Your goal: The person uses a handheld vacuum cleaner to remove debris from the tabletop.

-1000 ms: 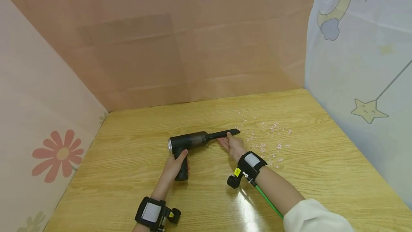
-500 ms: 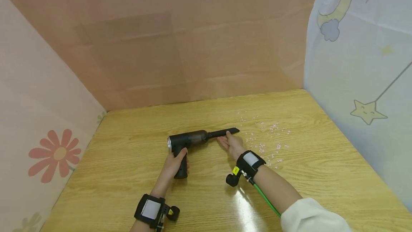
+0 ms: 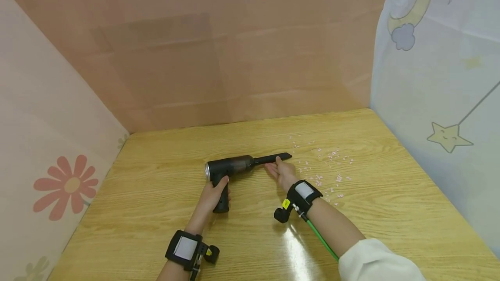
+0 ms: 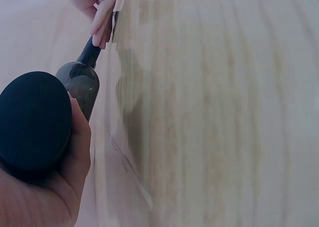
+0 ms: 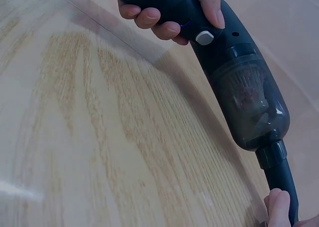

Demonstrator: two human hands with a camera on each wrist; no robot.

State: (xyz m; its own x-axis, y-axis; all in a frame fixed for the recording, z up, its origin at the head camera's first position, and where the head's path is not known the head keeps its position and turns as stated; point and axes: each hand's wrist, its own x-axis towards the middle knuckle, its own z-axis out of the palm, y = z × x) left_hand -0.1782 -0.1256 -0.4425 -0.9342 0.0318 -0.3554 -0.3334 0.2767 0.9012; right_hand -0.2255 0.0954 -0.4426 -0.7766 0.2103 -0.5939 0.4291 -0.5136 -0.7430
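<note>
A black handheld vacuum cleaner [image 3: 230, 166] lies across my two hands, its long nozzle pointing right. My left hand [image 3: 212, 194] grips the handle, thumb near a light button [image 5: 204, 37]. Around the thin crevice nozzle [image 3: 269, 158] my right hand [image 3: 284, 173] closes with the thumb on the near upper side and fingers beneath. In the right wrist view the see-through dust cup [image 5: 251, 102] shows a pleated filter inside. Pale pink bits [image 3: 332, 155] are scattered on the table to the right of the nozzle tip.
The wood-grain table [image 3: 156, 177] is bordered by a brown cloth [image 3: 234, 55] at the back. A pale flowered cloth [image 3: 47, 112] hangs at left, a moon-and-star cloth [image 3: 429, 86] at right. A green cable [image 3: 322, 240] runs from the right wrist strap.
Little differs. The vacuum's handle and both hands have shifted slightly away from the body; both grips stay the same, and the pink bits lie as before.
</note>
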